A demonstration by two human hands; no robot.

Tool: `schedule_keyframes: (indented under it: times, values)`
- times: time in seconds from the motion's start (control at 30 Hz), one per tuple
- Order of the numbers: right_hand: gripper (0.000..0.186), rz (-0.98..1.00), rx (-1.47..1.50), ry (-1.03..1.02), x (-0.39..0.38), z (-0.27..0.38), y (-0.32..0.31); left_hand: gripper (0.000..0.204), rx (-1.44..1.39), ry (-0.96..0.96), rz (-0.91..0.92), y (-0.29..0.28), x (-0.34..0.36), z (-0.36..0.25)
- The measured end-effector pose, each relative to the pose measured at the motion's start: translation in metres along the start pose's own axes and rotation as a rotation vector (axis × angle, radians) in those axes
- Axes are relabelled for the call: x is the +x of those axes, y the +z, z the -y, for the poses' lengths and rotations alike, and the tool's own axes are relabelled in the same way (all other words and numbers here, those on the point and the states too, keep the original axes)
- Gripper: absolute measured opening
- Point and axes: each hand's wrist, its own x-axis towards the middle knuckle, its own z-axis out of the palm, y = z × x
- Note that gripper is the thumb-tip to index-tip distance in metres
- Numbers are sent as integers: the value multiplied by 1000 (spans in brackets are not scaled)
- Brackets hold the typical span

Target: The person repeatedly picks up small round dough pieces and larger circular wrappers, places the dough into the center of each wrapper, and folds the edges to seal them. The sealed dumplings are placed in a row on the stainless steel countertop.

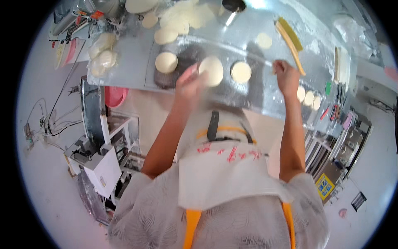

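Observation:
My left hand (188, 85) is closed at the left edge of a pale dough round (213, 70), held over the metal worktable; hand and dough are smeared by motion. On either side lie two more rounds, a left dough disc (166, 62) and a right dough disc (241, 72). My right hand (287, 76) is curled into a fist above the table, farther right. Whatever its fingers pinch, if anything, is hidden. Just beyond that fist rests a wooden-handled bench brush (292, 41). A fainter, thin dough disc (264, 40) sits left of the brush.
Flat dough sheets (178, 18) overlap at the back, near a metal cup (233, 6). Plastic-wrapped dough (103, 56) lies at the left end. Several small dough pieces (309, 98) line the front right. A pink basin (115, 96) stands below the table's left edge.

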Motion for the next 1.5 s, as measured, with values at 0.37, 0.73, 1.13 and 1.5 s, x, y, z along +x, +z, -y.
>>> schedule_keyframes:
  times: [0.37,0.73,1.13,1.5]
  values:
    - [21,178,611,343,-23,30,90,48,-111,-102,8,11,6,-7]
    - [24,20,652,-91,-45,137,17,56,13,-71,127,30,2,-13]
    - [23,-217,350,-423,-49,145,4,59,-71,-119,252,44,-2,-19]
    - [24,-191,405,-560,-60,140,-12,46,235,-55,253,38,5,-7]
